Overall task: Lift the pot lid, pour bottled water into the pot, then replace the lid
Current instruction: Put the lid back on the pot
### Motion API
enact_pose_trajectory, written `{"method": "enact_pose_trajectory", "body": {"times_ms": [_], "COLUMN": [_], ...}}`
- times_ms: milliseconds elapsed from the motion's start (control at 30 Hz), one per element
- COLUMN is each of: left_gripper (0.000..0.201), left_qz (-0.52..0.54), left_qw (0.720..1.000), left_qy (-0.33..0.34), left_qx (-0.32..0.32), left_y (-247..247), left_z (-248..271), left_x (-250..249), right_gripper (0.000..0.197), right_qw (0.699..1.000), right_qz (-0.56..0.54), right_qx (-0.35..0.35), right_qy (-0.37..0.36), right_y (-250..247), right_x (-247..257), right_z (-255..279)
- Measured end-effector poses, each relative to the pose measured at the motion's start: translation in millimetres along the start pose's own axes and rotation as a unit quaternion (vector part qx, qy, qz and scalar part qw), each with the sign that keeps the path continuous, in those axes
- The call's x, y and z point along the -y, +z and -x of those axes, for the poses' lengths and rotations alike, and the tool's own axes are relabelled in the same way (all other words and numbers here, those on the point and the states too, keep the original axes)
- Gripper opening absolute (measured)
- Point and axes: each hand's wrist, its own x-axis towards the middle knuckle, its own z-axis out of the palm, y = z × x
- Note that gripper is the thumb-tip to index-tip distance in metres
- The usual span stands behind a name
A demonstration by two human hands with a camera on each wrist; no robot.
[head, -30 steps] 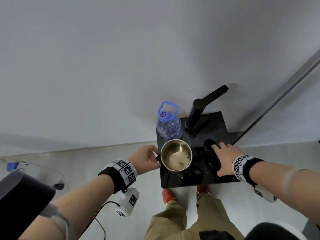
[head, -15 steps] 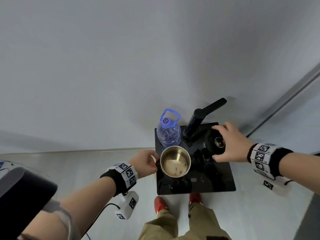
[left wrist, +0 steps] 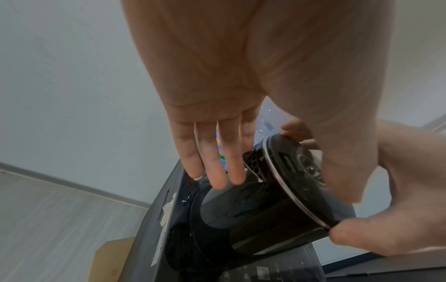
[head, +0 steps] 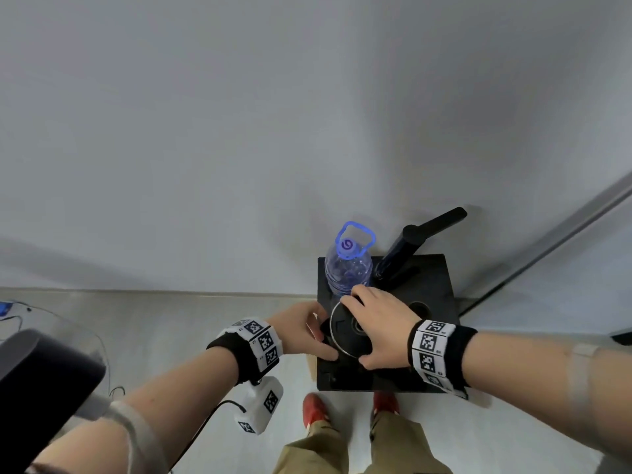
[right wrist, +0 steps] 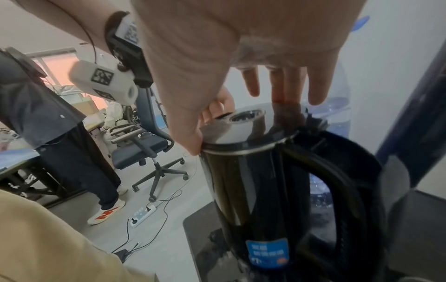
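Note:
A black pot (left wrist: pixel 253 213) stands on a black tray (head: pixel 434 278), its loop handle (right wrist: pixel 342 190) turned toward my right wrist. The dark round lid (head: pixel 345 331) sits on the pot's mouth. My right hand (head: pixel 369 323) is spread over it, thumb at the near rim and fingertips (right wrist: pixel 284 95) at the far edge. My left hand (head: pixel 307 331) holds the pot's left side, fingers (left wrist: pixel 212 162) against the wall and thumb near the lid's rim. Just behind the pot stands a clear water bottle (head: pixel 347 268) with its blue cap on, touched by neither hand.
A black spout arm (head: pixel 410 248) rises at the tray's back, close to the bottle. A round hole (head: pixel 419 307) lies right of the pot. A wall is right behind. On the floor are a power strip (right wrist: pixel 142 213), an office chair (right wrist: pixel 144 150) and a standing person (right wrist: pixel 60 133).
My right hand carried the lid from the tray's right side leftward onto the pot's open mouth. My left hand stayed on the pot's left side.

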Motion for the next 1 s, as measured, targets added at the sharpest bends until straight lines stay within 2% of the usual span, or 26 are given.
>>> {"method": "enact_pose_trajectory", "body": {"times_ms": [33,100,200,267,333,433,567,633,733,1000], "left_gripper": [0.075,0.058,0.031,0.024,0.022,0.023,0.021,0.021,0.021,0.018], "left_qz": [0.01,0.023,0.032,0.018,0.002,-0.003,-0.017,-0.021,-0.023,0.017], "left_qw": [1.0,0.999,0.998,0.997,0.997,0.998,0.998,0.998,0.998,0.997], "left_qy": [-0.004,-0.011,-0.01,-0.011,-0.016,-0.022,-0.028,-0.033,-0.038,-0.045], "left_qx": [-0.007,-0.024,-0.054,-0.068,-0.071,-0.065,-0.06,-0.051,-0.049,-0.053], "left_y": [1.1,3.4,6.8,9.1,10.3,10.8,9.0,7.4,7.0,10.2], "left_z": [-1.0,-4.5,-7.9,-9.8,-11.2,-13.7,-15.5,-16.8,-17.7,-20.1], "left_x": [-0.5,-0.5,-3.2,-6.0,-7.6,-8.3,-12.8,-14.8,-17.7,-23.9], "right_gripper": [0.089,0.094,0.117,0.131,0.132,0.113,0.062,0.043,0.034,0.008], "right_qw": [1.0,1.0,0.997,0.994,0.986,0.976,0.973,0.961,0.941,0.919], "right_qz": [-0.005,-0.026,-0.071,-0.103,-0.141,-0.16,-0.144,-0.163,-0.201,-0.326], "right_qx": [-0.002,-0.004,0.003,0.001,-0.012,0.032,0.081,0.115,0.151,0.128], "right_qy": [0.001,0.004,0.011,0.043,0.09,0.146,0.159,0.189,0.227,0.181], "right_y": [2.2,6.5,8.0,5.8,8.4,17.1,25.6,29.2,36.7,46.1], "right_x": [-0.8,-2.7,-8.7,-18.0,-34.2,-59.9,-69.1,-70.4,-73.2,-72.6], "right_z": [-0.4,-0.9,1.6,8.4,18.8,33.2,29.6,23.7,20.5,35.7]}}
